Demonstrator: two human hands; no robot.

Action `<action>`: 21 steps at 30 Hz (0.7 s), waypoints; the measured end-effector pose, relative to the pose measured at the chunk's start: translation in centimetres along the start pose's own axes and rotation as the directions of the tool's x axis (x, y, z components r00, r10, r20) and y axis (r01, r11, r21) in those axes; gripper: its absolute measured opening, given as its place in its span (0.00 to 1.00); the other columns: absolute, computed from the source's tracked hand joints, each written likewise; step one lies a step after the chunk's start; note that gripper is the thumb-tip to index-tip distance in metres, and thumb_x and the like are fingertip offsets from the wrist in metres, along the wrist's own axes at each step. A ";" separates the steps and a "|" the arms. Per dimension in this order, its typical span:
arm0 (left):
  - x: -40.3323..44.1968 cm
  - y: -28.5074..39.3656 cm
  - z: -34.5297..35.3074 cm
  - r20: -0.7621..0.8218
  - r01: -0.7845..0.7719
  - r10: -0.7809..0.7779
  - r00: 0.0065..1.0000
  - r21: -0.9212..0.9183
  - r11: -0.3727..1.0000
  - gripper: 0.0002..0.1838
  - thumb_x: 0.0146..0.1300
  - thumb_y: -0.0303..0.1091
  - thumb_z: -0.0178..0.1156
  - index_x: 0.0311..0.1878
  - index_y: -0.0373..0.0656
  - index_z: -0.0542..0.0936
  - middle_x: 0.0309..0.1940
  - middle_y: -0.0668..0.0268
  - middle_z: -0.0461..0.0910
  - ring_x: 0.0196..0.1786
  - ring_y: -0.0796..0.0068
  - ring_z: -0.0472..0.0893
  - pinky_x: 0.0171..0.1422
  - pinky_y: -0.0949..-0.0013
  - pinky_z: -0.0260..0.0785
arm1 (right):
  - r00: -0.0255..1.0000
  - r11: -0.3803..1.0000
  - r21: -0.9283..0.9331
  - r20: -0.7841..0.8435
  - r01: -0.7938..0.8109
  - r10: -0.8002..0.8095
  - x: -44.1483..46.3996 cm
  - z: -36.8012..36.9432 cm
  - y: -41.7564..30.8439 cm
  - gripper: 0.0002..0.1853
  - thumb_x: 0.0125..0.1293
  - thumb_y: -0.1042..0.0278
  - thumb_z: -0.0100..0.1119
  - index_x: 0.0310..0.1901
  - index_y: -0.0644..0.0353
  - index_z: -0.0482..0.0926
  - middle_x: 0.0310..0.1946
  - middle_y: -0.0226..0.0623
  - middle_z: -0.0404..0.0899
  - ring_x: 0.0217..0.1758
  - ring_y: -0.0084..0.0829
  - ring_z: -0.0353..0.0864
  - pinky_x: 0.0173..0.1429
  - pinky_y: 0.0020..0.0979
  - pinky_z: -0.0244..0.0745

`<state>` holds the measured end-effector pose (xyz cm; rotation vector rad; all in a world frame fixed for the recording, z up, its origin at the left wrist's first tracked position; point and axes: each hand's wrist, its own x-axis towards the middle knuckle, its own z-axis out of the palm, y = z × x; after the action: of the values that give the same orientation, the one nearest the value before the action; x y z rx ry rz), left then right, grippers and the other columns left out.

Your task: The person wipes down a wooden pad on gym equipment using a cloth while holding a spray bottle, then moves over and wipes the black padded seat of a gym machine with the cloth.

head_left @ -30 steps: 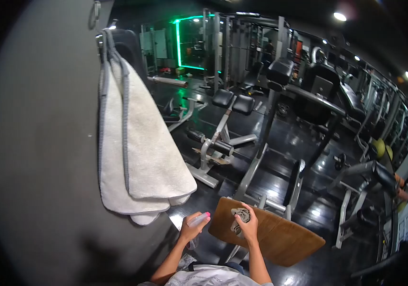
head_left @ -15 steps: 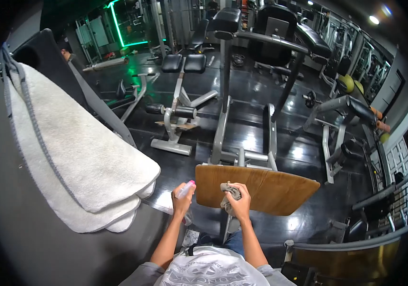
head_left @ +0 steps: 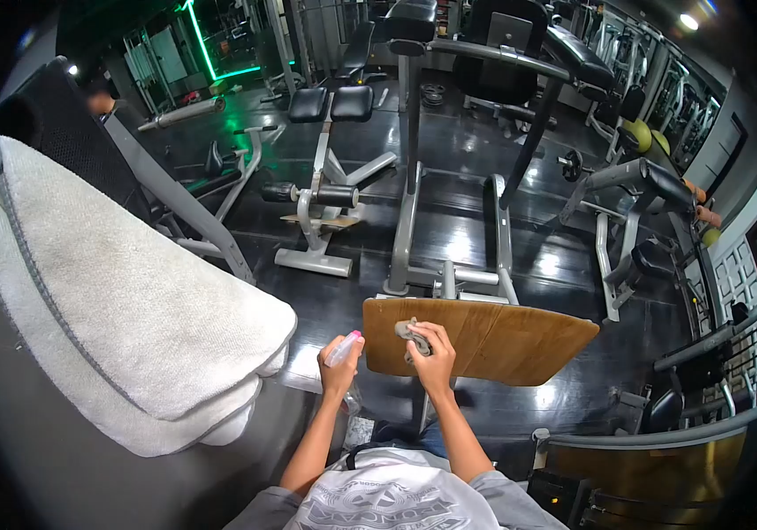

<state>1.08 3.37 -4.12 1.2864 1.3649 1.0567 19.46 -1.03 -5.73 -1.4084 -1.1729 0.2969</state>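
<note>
My left hand (head_left: 338, 367) is wrapped round a clear spray bottle (head_left: 344, 350) with a pink top, left of a brown wooden board (head_left: 511, 343). In my right hand (head_left: 434, 360) is a crumpled grey cloth (head_left: 412, 336), held over the left part of the board. The board is fixed low on a grey metal gym frame (head_left: 407, 230). Large white towels (head_left: 131, 291) with grey edging hang on the left.
A bench with black pads (head_left: 352, 103) stands ahead. Further right are a padded machine (head_left: 665, 184), yellow-green balls (head_left: 637, 135) and a curved grey rail (head_left: 661, 442). Another person (head_left: 102, 103) is partly visible at the upper left.
The view has swung right and down, so the towels and machines appear further left. My right hand has shifted with the cloth on the board. The bottle stays in my left hand.
</note>
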 end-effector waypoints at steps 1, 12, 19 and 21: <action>-0.4 -0.1 -0.4 -0.005 0.004 -0.004 1.000 0.004 1.000 0.14 0.64 0.43 0.66 0.34 0.40 0.82 0.23 0.68 0.79 0.17 0.84 0.71 0.19 0.76 0.61 | 1.000 1.000 0.004 0.005 -0.003 0.003 0.4 0.6 0.1 0.17 0.52 0.77 0.69 0.45 0.53 0.86 0.47 0.34 0.83 0.50 0.36 0.84 0.53 0.33 0.79; -2.8 -0.3 -4.0 0.039 0.090 -0.085 0.996 -0.165 0.982 0.15 0.65 0.44 0.68 0.33 0.40 0.81 0.23 0.68 0.78 0.17 0.86 0.70 0.21 0.78 0.62 | 0.978 0.944 -0.255 0.032 0.209 -0.208 3.3 6.8 1.7 0.20 0.49 0.73 0.74 0.47 0.44 0.86 0.44 0.24 0.82 0.45 0.31 0.84 0.46 0.33 0.79; -2.6 0.3 -3.9 0.036 0.127 -0.122 0.992 -0.178 0.976 0.15 0.65 0.44 0.68 0.33 0.40 0.80 0.24 0.68 0.79 0.17 0.85 0.71 0.21 0.77 0.62 | 0.967 0.917 -0.309 0.114 0.251 -0.227 2.2 8.5 2.2 0.19 0.50 0.70 0.74 0.46 0.41 0.86 0.40 0.20 0.81 0.41 0.28 0.83 0.38 0.34 0.80; -2.6 0.4 -3.6 0.055 0.116 -0.109 0.993 -0.163 0.980 0.15 0.65 0.43 0.68 0.33 0.40 0.80 0.24 0.68 0.79 0.17 0.85 0.71 0.21 0.77 0.62 | 0.960 0.905 -0.339 0.199 0.255 -0.196 1.6 8.7 2.5 0.17 0.51 0.69 0.74 0.43 0.41 0.86 0.39 0.18 0.80 0.41 0.27 0.83 0.37 0.34 0.79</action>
<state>-2.43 0.89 -2.89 1.0919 1.2717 1.0345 14.73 5.94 -9.34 -1.5662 -1.5714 0.0267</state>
